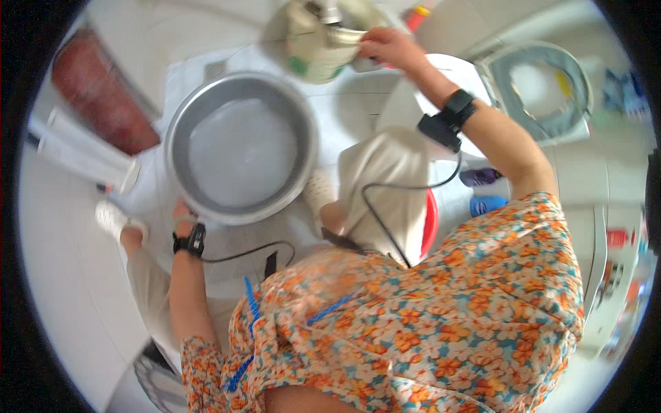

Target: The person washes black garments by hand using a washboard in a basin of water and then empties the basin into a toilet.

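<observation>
A large round grey basin stands on the tiled floor in front of me, left of the middle. Its inside is pale and hazy; whether water lies in it I cannot tell. My left hand is closed at the basin's near left rim, with the fingers partly hidden by the rim. Far forward, my right hand reaches out and pinches the right edge of a cream bucket with green markings. A metal fitting shows above that bucket. Black bands are strapped on both wrists, with cables trailing from them.
At the right, a toilet seat with a grey cover stands raised. A red stool or tub edge shows beside my leg, near a blue slipper. A reddish-brown panel leans at the far left. A white appliance stands at right.
</observation>
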Demonstrator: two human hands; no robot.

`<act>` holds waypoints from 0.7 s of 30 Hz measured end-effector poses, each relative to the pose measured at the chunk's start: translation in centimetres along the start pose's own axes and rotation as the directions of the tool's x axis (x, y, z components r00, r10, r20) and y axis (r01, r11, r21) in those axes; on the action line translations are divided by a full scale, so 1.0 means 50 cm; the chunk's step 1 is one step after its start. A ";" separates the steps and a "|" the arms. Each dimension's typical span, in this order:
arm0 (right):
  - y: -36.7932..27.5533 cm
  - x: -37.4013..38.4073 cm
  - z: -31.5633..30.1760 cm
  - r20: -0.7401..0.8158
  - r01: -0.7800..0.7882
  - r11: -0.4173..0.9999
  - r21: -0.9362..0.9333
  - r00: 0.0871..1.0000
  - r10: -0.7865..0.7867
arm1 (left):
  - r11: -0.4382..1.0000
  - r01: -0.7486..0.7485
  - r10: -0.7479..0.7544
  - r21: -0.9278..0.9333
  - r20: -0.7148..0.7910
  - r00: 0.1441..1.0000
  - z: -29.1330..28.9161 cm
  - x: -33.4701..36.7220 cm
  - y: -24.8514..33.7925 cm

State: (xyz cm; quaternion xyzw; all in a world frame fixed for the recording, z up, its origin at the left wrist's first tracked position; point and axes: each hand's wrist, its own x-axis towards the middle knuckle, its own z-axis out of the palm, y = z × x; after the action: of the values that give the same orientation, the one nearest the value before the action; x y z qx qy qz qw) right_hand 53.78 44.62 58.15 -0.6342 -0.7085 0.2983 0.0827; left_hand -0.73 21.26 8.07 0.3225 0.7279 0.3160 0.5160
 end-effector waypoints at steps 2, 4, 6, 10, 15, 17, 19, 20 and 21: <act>-0.112 -0.069 0.042 -0.049 0.031 0.947 0.319 0.999 -0.016 | 0.900 0.293 -0.334 -0.322 -0.076 0.940 -0.109 0.071 0.140; -0.061 -0.233 0.155 0.046 0.039 0.882 0.469 0.997 -0.068 | 0.966 0.181 -0.175 -0.185 0.046 0.983 0.029 -0.048 0.014; -0.053 -0.326 0.211 0.090 0.027 0.795 0.605 0.991 -0.102 | 0.963 0.181 -0.151 -0.199 0.160 0.976 0.066 -0.115 0.075; -0.025 -0.387 0.349 0.101 -0.074 0.649 0.757 0.995 -0.004 | 0.686 -0.365 0.226 0.629 0.292 0.929 0.134 -0.288 0.299; -0.015 -0.203 0.596 0.160 -0.261 0.523 0.811 0.960 0.230 | 0.786 -0.316 0.335 0.531 0.064 0.940 -0.063 -0.153 0.263; 0.042 -0.168 0.644 0.034 -0.149 0.539 0.829 0.976 0.216 | 1.000 0.011 -0.009 0.017 -0.128 0.992 -0.122 -0.169 0.218; 0.281 -0.132 0.669 -0.272 -0.258 0.698 0.668 0.788 0.552 | 0.874 0.281 -0.339 -0.396 -0.083 0.937 0.069 -0.151 0.310; 0.289 -0.125 0.686 -0.238 -0.310 0.656 0.688 0.758 0.608 | 0.897 0.265 -0.323 -0.354 -0.115 0.940 0.047 -0.149 0.315; 0.298 -0.119 0.700 -0.203 -0.363 0.611 0.704 0.721 0.662 | 0.918 0.251 -0.305 -0.308 -0.141 0.942 0.028 -0.143 0.324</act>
State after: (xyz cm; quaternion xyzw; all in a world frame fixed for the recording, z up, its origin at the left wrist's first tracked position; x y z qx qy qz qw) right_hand 50.16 28.14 23.56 -0.8007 -0.3109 0.3706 0.3533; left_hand 4.77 25.35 24.47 0.1065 0.7583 0.3695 0.5264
